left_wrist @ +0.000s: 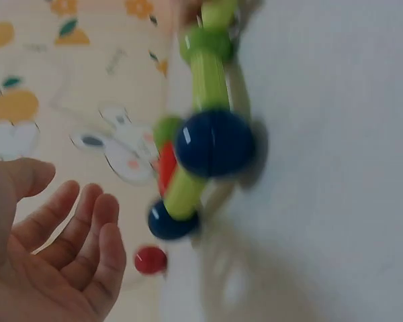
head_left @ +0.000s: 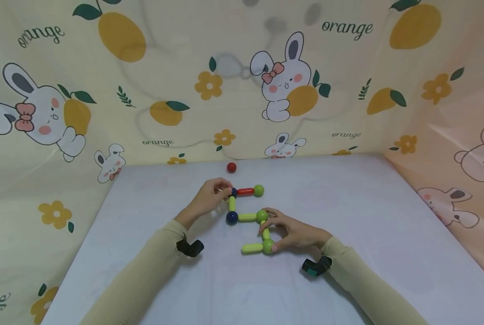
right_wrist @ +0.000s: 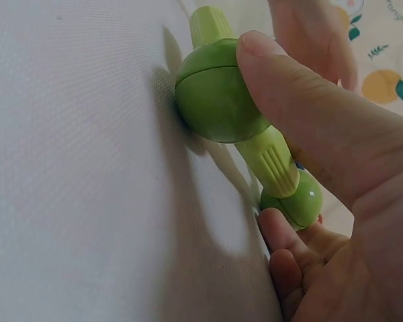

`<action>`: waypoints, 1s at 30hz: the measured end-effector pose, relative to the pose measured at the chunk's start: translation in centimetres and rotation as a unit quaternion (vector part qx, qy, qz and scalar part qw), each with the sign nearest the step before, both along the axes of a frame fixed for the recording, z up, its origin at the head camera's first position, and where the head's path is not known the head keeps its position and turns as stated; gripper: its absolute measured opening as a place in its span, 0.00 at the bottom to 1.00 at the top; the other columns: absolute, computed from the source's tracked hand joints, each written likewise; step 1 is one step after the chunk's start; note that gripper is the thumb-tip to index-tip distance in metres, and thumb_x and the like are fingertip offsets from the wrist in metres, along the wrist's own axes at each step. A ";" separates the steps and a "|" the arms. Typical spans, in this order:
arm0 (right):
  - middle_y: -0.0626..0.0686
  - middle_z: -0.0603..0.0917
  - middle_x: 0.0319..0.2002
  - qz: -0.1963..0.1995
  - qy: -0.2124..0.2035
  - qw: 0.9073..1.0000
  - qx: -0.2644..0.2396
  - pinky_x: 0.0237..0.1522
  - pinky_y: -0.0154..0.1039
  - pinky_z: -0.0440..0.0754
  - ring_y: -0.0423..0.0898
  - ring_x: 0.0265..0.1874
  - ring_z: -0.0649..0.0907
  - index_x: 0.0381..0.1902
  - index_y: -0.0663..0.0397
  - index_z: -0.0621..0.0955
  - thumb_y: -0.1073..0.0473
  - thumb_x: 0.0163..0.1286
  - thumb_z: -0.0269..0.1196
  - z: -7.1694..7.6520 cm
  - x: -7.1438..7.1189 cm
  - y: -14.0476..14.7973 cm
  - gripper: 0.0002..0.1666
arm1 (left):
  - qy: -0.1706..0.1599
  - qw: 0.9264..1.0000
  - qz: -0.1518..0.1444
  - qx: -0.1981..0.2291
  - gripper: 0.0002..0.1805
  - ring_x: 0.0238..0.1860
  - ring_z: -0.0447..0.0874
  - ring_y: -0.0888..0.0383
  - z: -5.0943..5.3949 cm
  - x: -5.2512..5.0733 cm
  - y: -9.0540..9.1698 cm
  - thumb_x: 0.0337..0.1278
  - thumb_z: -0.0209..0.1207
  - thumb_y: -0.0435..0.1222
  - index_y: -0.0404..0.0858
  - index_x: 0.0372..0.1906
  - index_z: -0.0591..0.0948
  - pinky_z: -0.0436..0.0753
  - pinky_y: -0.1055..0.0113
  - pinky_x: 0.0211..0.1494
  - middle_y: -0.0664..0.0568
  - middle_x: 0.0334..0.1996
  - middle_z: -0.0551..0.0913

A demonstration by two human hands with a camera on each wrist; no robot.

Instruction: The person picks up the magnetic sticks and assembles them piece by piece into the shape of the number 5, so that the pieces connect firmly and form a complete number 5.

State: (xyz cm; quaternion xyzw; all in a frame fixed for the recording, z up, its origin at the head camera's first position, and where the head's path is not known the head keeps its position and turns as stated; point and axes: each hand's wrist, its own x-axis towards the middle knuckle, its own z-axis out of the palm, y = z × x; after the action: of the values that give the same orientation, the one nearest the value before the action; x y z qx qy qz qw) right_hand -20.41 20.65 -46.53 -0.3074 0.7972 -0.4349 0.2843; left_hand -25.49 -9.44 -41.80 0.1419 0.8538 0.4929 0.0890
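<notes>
A zigzag chain of magnetic rods and balls (head_left: 247,217) lies on the table, with light green rods and one red rod (head_left: 245,192). Its corner balls are the dark blue upper ball (head_left: 234,192), the dark blue lower ball (head_left: 231,217) and green balls. My left hand (head_left: 209,198) hovers beside the upper blue ball; in the left wrist view its loosely bent fingers (left_wrist: 87,235) hold nothing. My right hand (head_left: 300,232) grips the chain's right side. In the right wrist view its thumb (right_wrist: 289,84) presses the near green ball (right_wrist: 218,94), fingers by the farther green ball (right_wrist: 295,201).
A loose red ball (head_left: 231,167) sits near the back edge of the white-covered table (head_left: 327,189), behind the chain. A printed cloth (head_left: 234,122) hangs at the back and both sides. Each wrist carries a small dark camera.
</notes>
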 end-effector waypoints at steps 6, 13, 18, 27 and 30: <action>0.57 0.42 0.82 -0.001 0.000 1.000 -0.001 0.72 0.77 0.37 0.65 0.81 0.44 0.56 0.36 0.82 0.50 0.60 0.75 -0.2 -0.2 0.0 0.25 | 0.001 0.998 0.052 -0.025 0.17 0.51 0.82 0.47 -1.4 -3.7 -0.1 0.74 0.55 0.38 0.34 0.59 0.79 0.82 0.61 0.54 0.42 0.54 0.83; 0.56 0.42 0.82 -0.002 -0.011 1.000 0.002 0.72 0.77 0.37 0.66 0.80 0.43 0.56 0.35 0.82 0.49 0.60 0.75 -0.2 -0.2 0.1 0.25 | -0.025 0.996 0.032 -0.075 0.28 0.68 0.72 0.41 -1.8 -6.7 0.7 0.73 0.55 0.40 0.43 0.74 0.67 0.75 0.47 0.70 0.43 0.73 0.69; 0.56 0.41 0.82 -0.002 -0.011 1.000 0.002 0.72 0.77 0.37 0.65 0.81 0.42 0.56 0.35 0.82 0.49 0.60 0.75 -0.1 -0.1 0.0 0.25 | -0.039 0.992 0.001 -0.119 0.34 0.77 0.61 0.42 -1.8 -8.3 1.2 0.73 0.54 0.41 0.45 0.79 0.59 0.65 0.46 0.77 0.43 0.78 0.60; 0.56 0.41 0.82 -0.004 -0.012 1.000 0.003 0.72 0.77 0.35 0.66 0.81 0.42 0.56 0.38 0.82 0.50 0.60 0.75 0.0 0.1 -0.1 0.26 | -0.046 0.978 -0.013 -0.203 0.34 0.78 0.59 0.44 -1.7 -9.5 2.0 0.72 0.54 0.41 0.45 0.79 0.60 0.59 0.49 0.81 0.41 0.77 0.61; 0.57 0.41 0.82 -0.002 -0.012 1.000 0.002 0.72 0.77 0.36 0.67 0.80 0.42 0.57 0.39 0.82 0.51 0.60 0.75 0.1 0.0 0.1 0.26 | -0.042 0.976 0.001 -0.212 0.31 0.74 0.64 0.45 -1.8 -9.5 2.2 0.72 0.54 0.40 0.46 0.77 0.64 0.63 0.49 0.79 0.42 0.74 0.65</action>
State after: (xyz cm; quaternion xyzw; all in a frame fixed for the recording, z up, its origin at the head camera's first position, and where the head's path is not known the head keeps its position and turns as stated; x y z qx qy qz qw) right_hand -20.42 20.70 -46.42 -0.2997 0.7952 -0.4377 0.2937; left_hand -35.00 -7.28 -43.56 0.0982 0.9345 0.3067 0.1520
